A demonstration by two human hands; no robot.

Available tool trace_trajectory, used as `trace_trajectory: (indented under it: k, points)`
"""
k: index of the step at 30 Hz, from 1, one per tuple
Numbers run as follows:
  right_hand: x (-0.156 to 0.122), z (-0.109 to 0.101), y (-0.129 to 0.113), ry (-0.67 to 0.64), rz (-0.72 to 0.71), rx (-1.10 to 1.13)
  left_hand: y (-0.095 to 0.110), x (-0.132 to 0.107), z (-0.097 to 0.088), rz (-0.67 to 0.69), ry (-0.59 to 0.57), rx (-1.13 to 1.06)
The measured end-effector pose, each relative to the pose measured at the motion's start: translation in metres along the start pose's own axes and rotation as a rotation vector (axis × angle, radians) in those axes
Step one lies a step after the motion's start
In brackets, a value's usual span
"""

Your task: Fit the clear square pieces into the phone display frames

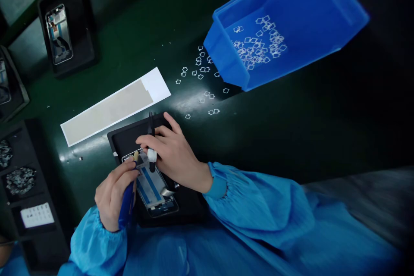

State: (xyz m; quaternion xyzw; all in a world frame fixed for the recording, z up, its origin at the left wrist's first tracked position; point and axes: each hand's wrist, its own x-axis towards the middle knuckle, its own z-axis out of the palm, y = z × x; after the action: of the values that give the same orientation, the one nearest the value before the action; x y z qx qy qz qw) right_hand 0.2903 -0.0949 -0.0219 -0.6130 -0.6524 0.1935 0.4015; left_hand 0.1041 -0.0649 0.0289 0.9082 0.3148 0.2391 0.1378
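Observation:
A phone frame [152, 187] with blue strips lies in a black tray [118, 138] in front of me. My left hand [113, 192] is closed around a dark blue handle [127, 205] at the frame's left side; the kind of tool cannot be made out. My right hand [173, 151] reaches over the frame's upper part, its fingers closed on slim black tweezers [150, 125]. Something white [152, 155] covers a right fingertip, and a yellowish tip [136, 155] shows by the left fingers. A small clear piece [141, 160] lies between the hands, partly hidden.
A blue bin [307, 47] lies at upper right, with many small white square frames [255, 51] inside and spilled before it. A white-bordered beige sheet [110, 105] lies beyond my tray. At left are another tray [80, 30] with a phone frame and a compartment box [35, 133].

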Motion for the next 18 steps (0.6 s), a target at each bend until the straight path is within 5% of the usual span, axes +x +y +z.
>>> trace_trajectory:
  k: [18]
  points:
    - [0.0,-0.002,-0.001,-0.034,0.044,0.028,0.0,0.032,-0.009,-0.156,-0.176,0.015]
